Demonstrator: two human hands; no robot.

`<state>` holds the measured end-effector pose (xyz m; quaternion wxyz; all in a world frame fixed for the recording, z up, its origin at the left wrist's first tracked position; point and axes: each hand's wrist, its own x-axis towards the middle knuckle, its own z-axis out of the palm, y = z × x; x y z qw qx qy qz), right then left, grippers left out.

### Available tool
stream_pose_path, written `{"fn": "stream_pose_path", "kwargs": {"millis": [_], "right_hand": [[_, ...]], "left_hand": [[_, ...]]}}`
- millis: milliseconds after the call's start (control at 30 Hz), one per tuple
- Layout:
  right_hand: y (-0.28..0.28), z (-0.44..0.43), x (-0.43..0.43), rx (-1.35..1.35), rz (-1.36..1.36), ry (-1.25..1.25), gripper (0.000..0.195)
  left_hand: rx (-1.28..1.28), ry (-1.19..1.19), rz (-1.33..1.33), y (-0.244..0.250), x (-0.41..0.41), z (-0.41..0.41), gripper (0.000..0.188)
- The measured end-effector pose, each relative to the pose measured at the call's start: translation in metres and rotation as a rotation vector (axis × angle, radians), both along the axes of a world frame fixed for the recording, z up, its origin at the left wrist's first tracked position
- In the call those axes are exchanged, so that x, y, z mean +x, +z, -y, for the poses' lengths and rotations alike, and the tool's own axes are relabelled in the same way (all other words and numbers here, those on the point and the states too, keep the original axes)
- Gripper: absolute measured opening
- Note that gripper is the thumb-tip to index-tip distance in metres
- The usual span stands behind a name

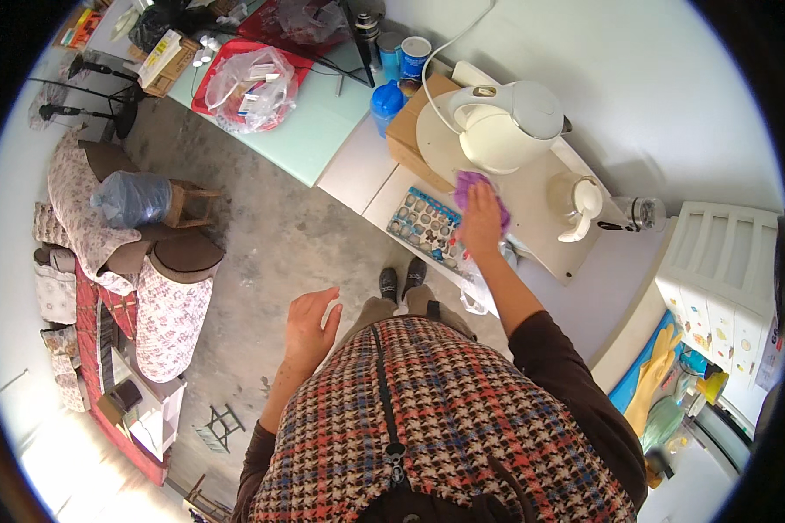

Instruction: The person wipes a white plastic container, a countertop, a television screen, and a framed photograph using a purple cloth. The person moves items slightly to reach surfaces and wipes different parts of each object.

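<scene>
My right hand (483, 222) presses on a bunched purple cloth (469, 185) over the white table top, beside an electric kettle (510, 124). Directly left of the hand lies a tray of small compartments with a blue edge (424, 222), holding little items too small to name. A clear plastic bag (474, 287) hangs at the table's front edge, partly behind my right forearm. My left hand (309, 327) hangs in the air over the floor near my body, fingers spread, with nothing in it.
A cardboard box (409, 140) stands left of the kettle, next to a blue bottle (386, 104). A glass jug (575, 199) and a glass jar (644, 214) stand to the right. A red tray (203, 95) holds a plastic bag. White drawers (719, 261) stand far right.
</scene>
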<state>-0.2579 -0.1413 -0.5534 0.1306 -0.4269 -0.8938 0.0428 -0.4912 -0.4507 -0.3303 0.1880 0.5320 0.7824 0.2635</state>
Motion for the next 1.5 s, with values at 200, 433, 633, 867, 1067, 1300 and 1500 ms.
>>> {"fn": "stream_pose_path", "kwargs": {"millis": [200, 433, 633, 867, 1067, 1300, 1500], "right_hand": [[0.017, -0.036, -0.084, 0.103, 0.093, 0.301, 0.055], [0.019, -0.083, -0.153, 0.003, -0.044, 0.214, 0.06], [0.012, -0.058, -0.087, 0.081, -0.05, 0.342, 0.062], [0.038, -0.007, 0.066, -0.099, -0.03, 0.045, 0.063], [-0.017, -0.112, 0.057, -0.037, 0.023, -0.269, 0.061], [-0.013, -0.118, 0.049, -0.028, 0.048, -0.247, 0.061], [0.006, -0.023, 0.06, -0.067, 0.062, -0.062, 0.07]], "left_hand": [[0.004, -0.018, -0.013, 0.004, 0.01, -0.012, 0.025], [-0.032, -0.007, -0.051, 0.015, 0.016, -0.005, 0.027], [-0.009, 0.035, -0.064, 0.017, 0.018, 0.011, 0.028], [0.028, 0.024, -0.019, 0.003, 0.023, -0.002, 0.025], [0.013, -0.109, -0.049, 0.009, 0.018, -0.021, 0.026], [-0.025, -0.136, -0.078, 0.019, 0.018, -0.023, 0.028], [0.071, -0.132, -0.072, 0.002, 0.024, -0.038, 0.025]]}}
